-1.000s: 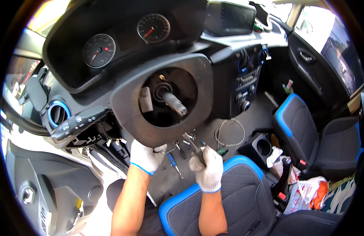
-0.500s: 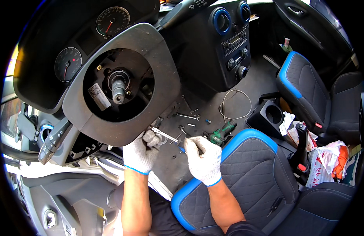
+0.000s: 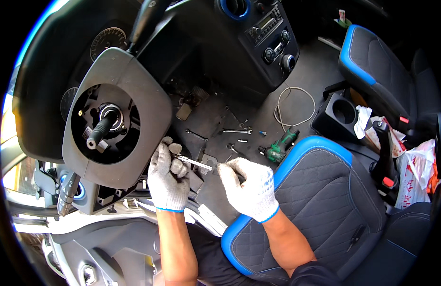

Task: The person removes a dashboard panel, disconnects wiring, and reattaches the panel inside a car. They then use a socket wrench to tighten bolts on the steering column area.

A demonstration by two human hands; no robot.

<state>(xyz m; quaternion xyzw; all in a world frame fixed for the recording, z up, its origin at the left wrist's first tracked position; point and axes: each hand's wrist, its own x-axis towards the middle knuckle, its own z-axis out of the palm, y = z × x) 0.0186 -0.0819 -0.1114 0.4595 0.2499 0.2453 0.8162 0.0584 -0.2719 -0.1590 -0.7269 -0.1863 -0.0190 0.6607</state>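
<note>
My left hand, in a white knit glove with dark fingertips, is closed on a shiny metal rod. The rod points right, toward my other hand. My right hand, gloved alike, has its thumb and forefinger pinched together just beyond the rod's tip, with a small gap between. Whatever those fingers hold, if anything, is too small to make out. Up and left of my hands, a bare splined steering shaft sticks out through the round opening of the grey column cover.
Spanners and small metal parts lie on the dark floor. A green power drill rests by the blue-edged seat. Farther back are a coiled pale cable and a cup holder. A stalk juts from the column.
The view has swung down and right, so the steering column sits farther left. My left hand still grips the rod; my right hand stays pinched near its tip.
</note>
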